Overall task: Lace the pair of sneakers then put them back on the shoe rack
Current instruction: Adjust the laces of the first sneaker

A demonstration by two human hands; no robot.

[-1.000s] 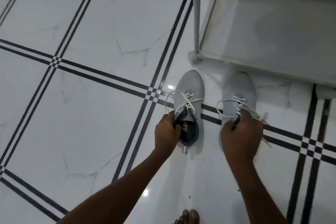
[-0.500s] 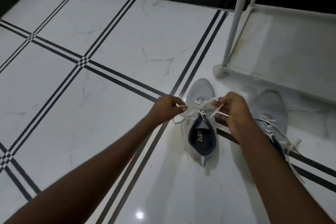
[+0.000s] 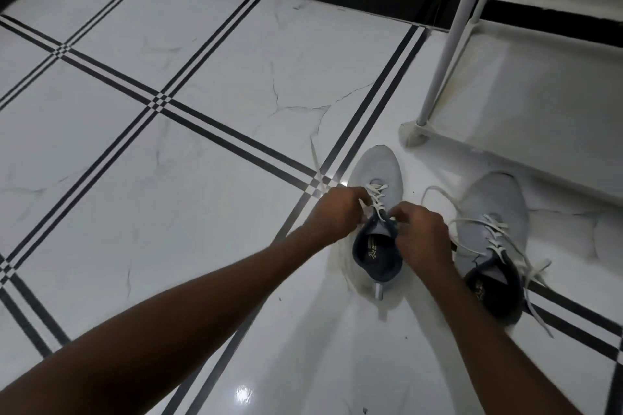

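Two light grey sneakers with dark blue linings stand on the tiled floor, toes pointing away from me. Both hands work at the throat of the left sneaker (image 3: 377,172). My left hand (image 3: 337,214) pinches a white lace end (image 3: 317,162) that trails up and to the left across the floor. My right hand (image 3: 421,234) pinches the lace at the top eyelets beside the tongue. The right sneaker (image 3: 495,202) sits untouched, its laces (image 3: 536,280) threaded but loose and lying over its side.
A white shoe rack (image 3: 539,104) stands at the upper right; its front left post and foot are just beyond the left sneaker's toe. The floor is glossy white tile with black double stripes. A black skirting band runs along the wall at the top.
A second ago each hand held one sneaker by its collar. Both hands then came to the left sneaker's laces, and the left hand has now drawn one lace end out to the left.
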